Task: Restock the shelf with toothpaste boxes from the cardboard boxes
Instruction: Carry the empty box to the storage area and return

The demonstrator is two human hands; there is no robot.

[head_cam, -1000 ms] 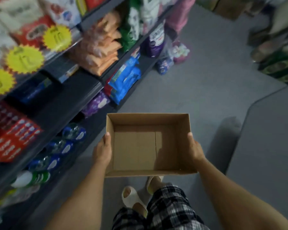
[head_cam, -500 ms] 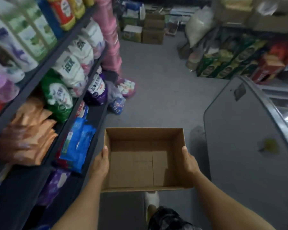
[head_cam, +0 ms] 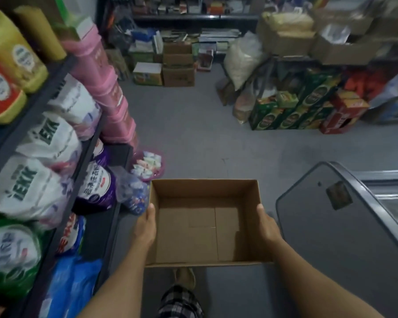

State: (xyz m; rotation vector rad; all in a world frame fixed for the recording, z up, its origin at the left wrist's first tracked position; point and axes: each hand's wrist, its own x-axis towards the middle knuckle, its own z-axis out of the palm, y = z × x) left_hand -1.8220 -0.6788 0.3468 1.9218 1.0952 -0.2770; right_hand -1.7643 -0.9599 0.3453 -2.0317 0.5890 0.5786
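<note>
The empty box (head_cam: 205,222) looks light and stiff; left hand (head_cam: 145,228) and right hand (head_cam: 268,226) clamp its side walls.

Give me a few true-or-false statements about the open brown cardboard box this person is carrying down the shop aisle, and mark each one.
1. The open brown cardboard box has toothpaste boxes inside. False: only its bare cardboard bottom shows.
2. The left hand and the right hand hold opposite side walls of the box. True.
3. The box rests on the grey floor. False: it is held up in the air above the person's foot.
4. The dark metal shelf with white detergent bags stands to the person's left. True.
5. The grey rounded freezer lid lies to the person's left. False: it is on the right.
</note>
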